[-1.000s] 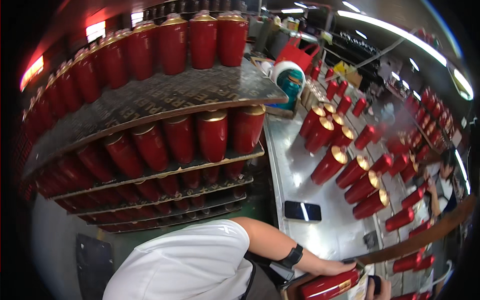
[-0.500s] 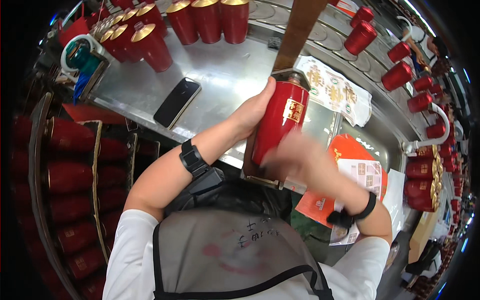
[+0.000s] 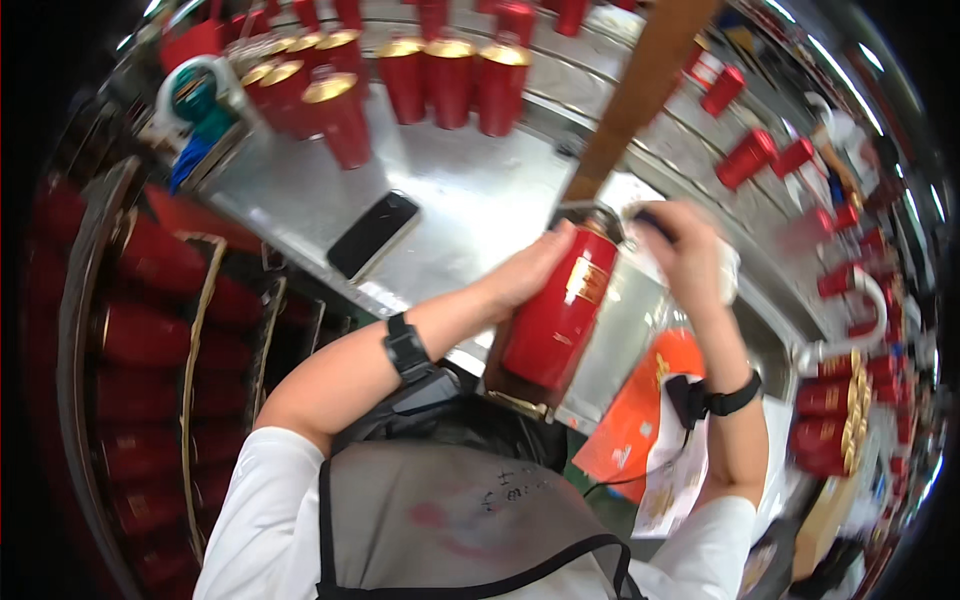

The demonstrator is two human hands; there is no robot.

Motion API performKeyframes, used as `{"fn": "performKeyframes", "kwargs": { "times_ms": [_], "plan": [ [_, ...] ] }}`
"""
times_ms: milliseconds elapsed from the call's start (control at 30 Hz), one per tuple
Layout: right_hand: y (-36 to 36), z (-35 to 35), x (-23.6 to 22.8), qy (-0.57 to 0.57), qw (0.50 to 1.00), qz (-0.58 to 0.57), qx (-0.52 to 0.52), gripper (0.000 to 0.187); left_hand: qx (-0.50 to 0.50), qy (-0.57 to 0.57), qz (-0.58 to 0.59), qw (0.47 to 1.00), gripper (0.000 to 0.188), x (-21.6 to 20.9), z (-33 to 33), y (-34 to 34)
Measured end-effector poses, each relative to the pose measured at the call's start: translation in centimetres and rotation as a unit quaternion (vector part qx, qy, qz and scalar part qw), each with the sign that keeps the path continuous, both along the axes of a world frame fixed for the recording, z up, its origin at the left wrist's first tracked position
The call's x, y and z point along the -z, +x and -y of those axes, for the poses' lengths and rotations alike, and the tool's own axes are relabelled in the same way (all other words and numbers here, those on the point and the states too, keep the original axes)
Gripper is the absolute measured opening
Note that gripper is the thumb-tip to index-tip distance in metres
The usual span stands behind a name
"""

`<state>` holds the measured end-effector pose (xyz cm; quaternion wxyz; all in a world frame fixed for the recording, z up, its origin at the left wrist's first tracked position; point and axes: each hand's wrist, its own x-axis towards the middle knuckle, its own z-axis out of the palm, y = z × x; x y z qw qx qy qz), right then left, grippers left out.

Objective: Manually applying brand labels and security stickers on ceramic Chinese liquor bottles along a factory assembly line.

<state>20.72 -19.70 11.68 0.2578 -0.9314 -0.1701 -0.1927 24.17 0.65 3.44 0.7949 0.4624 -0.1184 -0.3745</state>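
A glossy red bottle [image 3: 557, 335] with a gold label lies tilted on a brown wooden stand, its neck pointing away from me. My left hand [image 3: 532, 272] grips its left side near the shoulder, thumb on top and the other fingers hidden behind it. Just right of the bottle's neck, my right hand [image 3: 690, 255] is raised with curled fingers. Between them sticks out a small dark object [image 3: 653, 224], too blurred to name. Both wrists wear black bands, and a thin cable hangs from the right one.
A black phone [image 3: 374, 236] lies on the metal table [image 3: 450, 195]. Several red gold-topped bottles [image 3: 403, 85] stand at the back. An orange-red sheet [image 3: 635, 425] and white papers lie right of the stand. A wooden post [image 3: 640, 95] rises behind the bottle. Racked bottles [image 3: 145, 345] fill the left.
My right hand has moved up and away from the lower part of the bottle to beside its neck. My left hand stays on the bottle. The whole view has shifted slightly.
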Motion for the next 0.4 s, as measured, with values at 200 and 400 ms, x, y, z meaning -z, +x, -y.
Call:
{"fn": "performKeyframes", "kwargs": {
  "times_ms": [200,400],
  "plan": [
    [0.1,2.6,-0.9,-0.008,0.993,-0.115,-0.015,0.008,0.051,-0.121,-0.1,0.986,0.053,1.7,1.1,-2.9],
    [-3.6,3.7,-8.0,0.139,0.989,-0.038,-0.033,0.012,-0.295,0.042,0.162,0.941,0.052,-9.1,-16.9,-11.1]
  ]
}}
